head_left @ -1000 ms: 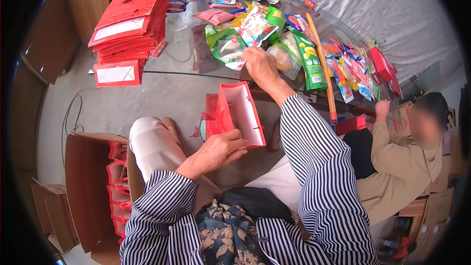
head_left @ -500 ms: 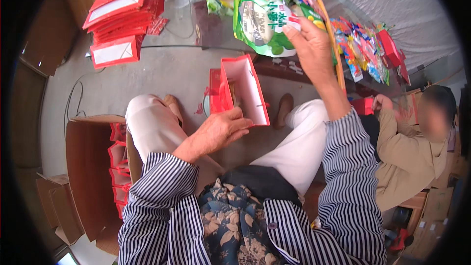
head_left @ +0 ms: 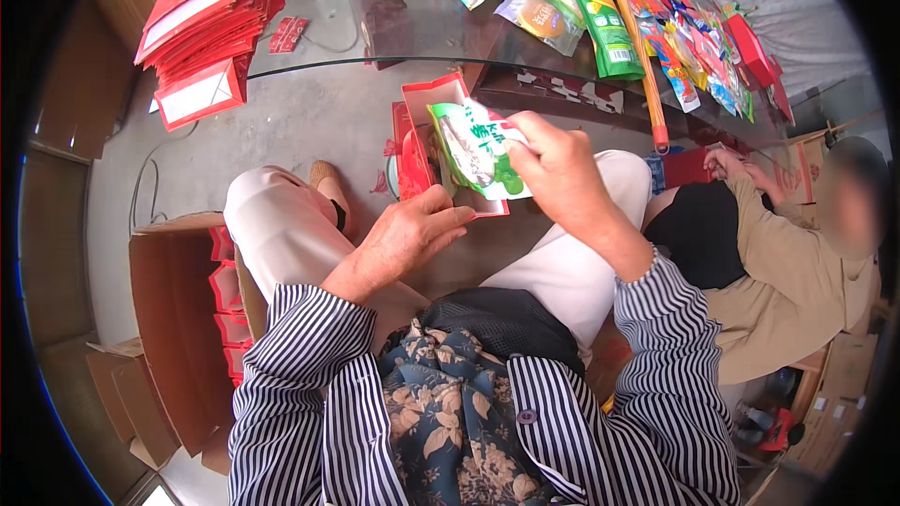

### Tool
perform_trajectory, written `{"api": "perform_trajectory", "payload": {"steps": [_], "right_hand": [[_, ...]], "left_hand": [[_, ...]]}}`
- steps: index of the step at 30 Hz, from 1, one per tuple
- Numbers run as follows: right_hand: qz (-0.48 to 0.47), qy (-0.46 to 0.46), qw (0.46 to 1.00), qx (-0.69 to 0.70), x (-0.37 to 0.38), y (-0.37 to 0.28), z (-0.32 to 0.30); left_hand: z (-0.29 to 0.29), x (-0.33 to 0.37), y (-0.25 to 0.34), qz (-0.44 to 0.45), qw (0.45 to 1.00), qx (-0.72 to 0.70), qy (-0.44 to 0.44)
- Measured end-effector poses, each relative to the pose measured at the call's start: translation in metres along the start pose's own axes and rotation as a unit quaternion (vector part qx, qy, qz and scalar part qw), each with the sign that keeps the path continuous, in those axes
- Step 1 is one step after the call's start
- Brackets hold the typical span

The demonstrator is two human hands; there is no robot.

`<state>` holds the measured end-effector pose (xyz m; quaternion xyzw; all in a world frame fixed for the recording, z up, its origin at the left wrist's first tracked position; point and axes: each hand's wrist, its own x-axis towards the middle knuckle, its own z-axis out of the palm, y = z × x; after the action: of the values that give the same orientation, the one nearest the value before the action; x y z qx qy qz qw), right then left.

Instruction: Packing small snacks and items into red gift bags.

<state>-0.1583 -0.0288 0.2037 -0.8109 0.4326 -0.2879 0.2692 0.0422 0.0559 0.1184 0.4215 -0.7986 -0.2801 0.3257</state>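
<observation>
Closest to my camera are the striped sleeves [head_left: 647, 337], the forearms reaching forward over light trousers [head_left: 281, 225]. On my left side the left hand [head_left: 403, 232] has its fingers closed on the near edge of an upright red paper bag [head_left: 436, 98], whose white-lined mouth faces me between the knees. My right hand [head_left: 561, 171] pinches a green-and-white snack packet [head_left: 483, 150] between thumb and fingers. I have that packet tilted at the bag's mouth, covering part of the opening; I cannot tell how much of it sits inside. Beside the left knee I see an open cardboard box [head_left: 173, 319] with a row of red bags [head_left: 228, 290] in it.

Beyond the knees runs the glass table [head_left: 323, 42]. I make out a tall stack of flat red bags [head_left: 211, 19] at its left, larger snack packets [head_left: 539, 23] across the middle, then a wooden stick [head_left: 633, 37] lying between those and a heap of small colourful packets [head_left: 689, 47]. To my right sits a co-worker [head_left: 787, 272] in a tan top. Pale sheeting [head_left: 769, 0] lies behind the table.
</observation>
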Motion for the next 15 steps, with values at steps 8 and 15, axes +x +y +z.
{"api": "perform_trajectory", "payload": {"steps": [8,15], "right_hand": [[-0.071,-0.047,0.980,-0.182,-0.007,0.010,0.032],[-0.092,-0.096,0.974,-0.184,0.000,0.008,0.018]], "left_hand": [[0.003,0.003,-0.003,0.018,1.000,0.005,-0.012],[0.000,0.004,-0.003,0.019,1.000,0.005,-0.004]]}}
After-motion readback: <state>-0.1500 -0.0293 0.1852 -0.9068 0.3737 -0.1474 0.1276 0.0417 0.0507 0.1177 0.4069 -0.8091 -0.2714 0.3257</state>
